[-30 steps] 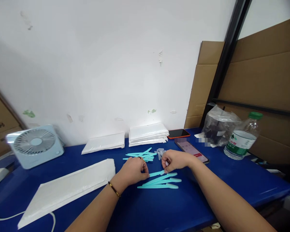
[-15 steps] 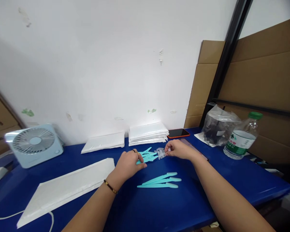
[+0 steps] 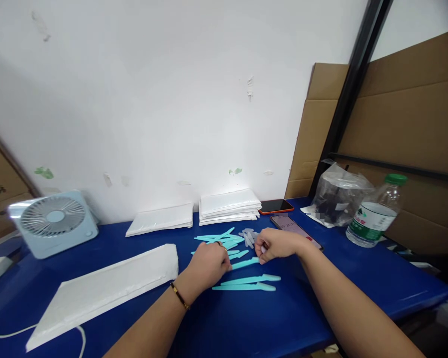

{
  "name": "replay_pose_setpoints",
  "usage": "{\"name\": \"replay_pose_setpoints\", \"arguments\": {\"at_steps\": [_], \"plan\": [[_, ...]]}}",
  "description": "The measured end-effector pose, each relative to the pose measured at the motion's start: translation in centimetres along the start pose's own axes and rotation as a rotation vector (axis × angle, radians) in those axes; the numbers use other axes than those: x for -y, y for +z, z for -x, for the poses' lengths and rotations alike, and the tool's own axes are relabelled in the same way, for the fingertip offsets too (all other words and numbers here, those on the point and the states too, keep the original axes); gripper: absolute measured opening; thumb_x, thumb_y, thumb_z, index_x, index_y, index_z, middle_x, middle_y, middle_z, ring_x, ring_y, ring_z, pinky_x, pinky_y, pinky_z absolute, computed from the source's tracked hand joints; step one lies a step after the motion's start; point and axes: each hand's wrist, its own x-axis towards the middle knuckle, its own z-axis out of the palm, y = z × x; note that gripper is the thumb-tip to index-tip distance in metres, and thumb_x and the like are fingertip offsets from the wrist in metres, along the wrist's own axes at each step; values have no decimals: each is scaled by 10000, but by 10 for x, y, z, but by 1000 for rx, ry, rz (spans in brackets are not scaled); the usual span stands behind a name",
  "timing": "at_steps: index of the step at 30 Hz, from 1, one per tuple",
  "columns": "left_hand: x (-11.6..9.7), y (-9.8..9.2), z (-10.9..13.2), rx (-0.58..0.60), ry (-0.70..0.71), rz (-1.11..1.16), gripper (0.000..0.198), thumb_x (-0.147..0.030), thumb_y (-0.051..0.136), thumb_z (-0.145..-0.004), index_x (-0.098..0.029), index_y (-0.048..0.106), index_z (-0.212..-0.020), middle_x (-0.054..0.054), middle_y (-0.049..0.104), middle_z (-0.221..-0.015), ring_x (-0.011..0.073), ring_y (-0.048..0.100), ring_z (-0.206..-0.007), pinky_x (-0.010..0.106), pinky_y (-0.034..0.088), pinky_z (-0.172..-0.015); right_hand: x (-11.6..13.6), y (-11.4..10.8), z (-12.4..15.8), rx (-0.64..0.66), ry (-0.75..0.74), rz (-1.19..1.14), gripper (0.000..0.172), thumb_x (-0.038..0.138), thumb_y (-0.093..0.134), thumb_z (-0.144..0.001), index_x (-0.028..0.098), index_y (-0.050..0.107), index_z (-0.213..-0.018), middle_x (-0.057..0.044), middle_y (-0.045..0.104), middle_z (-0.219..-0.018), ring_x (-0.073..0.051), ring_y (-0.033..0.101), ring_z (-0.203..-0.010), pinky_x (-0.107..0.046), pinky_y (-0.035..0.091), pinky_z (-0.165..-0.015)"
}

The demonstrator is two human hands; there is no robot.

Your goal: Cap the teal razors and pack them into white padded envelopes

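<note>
Nearest me on the blue table lay two loose razors, their handles converging on the left and their heads spread to the right. Pale edges showed on the heads; I couldn't be sure those were covers. Off to the left lay a long white packet, apart from them.

Just beyond the loose pair, one teal razor was held between the hands. The left hand had its thumb and fingertips closed on the handle end. The right hand was pinched tight at the head, with something pale tucked in its curl that I couldn't make out. I thought that pinch the riskiest spot: if the head slipped or turned under pressure, an edge could nick a fingertip, or bend if pushed askew.

Behind the left hand lay the pile, its razors crossing one another; lifting one carelessly could drag others along. Small translucent caps sat right of it, close to the right hand, where a brushing knuckle might scatter them.

Farther right lay a phone, near enough for the right wrist to nudge. At the far edge, a white stack leaned unevenly near the wall; a jolt could slide it.
</note>
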Motion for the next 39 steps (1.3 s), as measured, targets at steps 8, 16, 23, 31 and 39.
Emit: {"name": "replay_pose_setpoints", "arguments": {"at_steps": [8,16,23,31,39], "plan": [[28,-10,-3,-143,-141,-40,189,-370,584,-733,-219,668,-810,35,632,-886,180,580,-789,282,363,-705,-13,-5,-4,-386,151,-38,211,341,626,-667,163,687,-763,-22,646,-689,-127,522,-589,-210,333,-497],[-11,0,8,93,48,129,191,-408,660,-647,-257,694,-759,3,645,-812,157,565,-727,233,353,-587,2,-5,9,155,34,-47,357,458,739,-506,190,725,-741,36,585,-564,-94,451,-499,-205,307,-451],[-3,5,3,58,-4,88,124,-349,625,-699,-238,682,-708,3,650,-800,155,571,-726,243,362,-621,5,3,4,93,46,35,272,386,724,-547,184,714,-729,20,611,-614,-110,495,-533,-205,321,-462],[29,-16,-2,-148,-181,-24,179,-387,597,-728,-231,646,-800,12,620,-883,175,583,-801,269,372,-677,-7,-7,-1,-426,219,44,200,363,663,-642,185,690,-729,-18,650,-689,-136,530,-584,-218,320,-488],[-2,2,8,38,-8,89,189,-403,657,-653,-255,673,-770,4,628,-831,168,564,-753,242,367,-609,7,2,1,-25,-3,-44,287,413,708,-588,179,716,-754,13,617,-613,-115,507,-546,-203,325,-469]]}}
